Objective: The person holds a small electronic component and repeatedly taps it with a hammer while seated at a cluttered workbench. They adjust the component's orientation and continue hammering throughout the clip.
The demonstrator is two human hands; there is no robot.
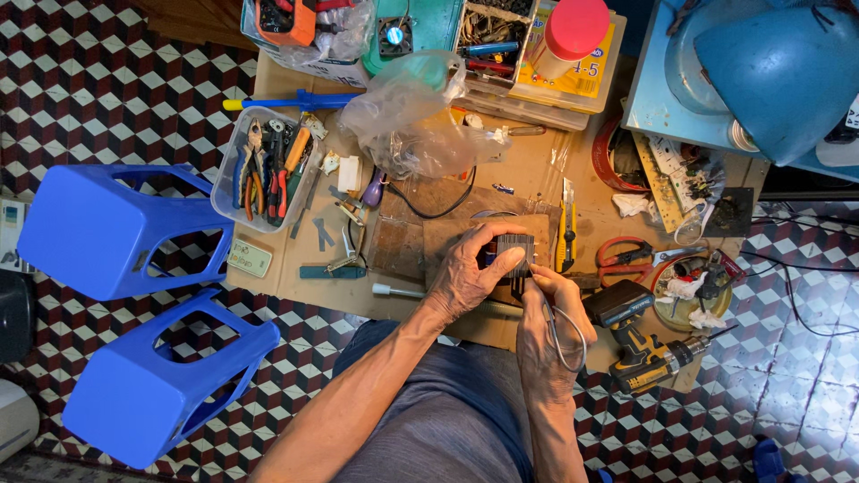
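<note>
Small dark ribbed block (514,253) held upright between both hands, over a worn wooden board (420,237). Left hand (470,273) wrapped round the block from the left, fingers curled over its top edge, thumb pressed against its near face. Right hand (548,326) just below and right of the block, fingertips pinched together on a thin tool (520,284) touching the block's lower edge; loop of grey wire (566,338) draped across the back of that hand. Yellow utility knife (565,234) just right of the block. Cordless drill (640,344) right of the right hand. Tray of pliers (264,170) well left of the left hand.
</note>
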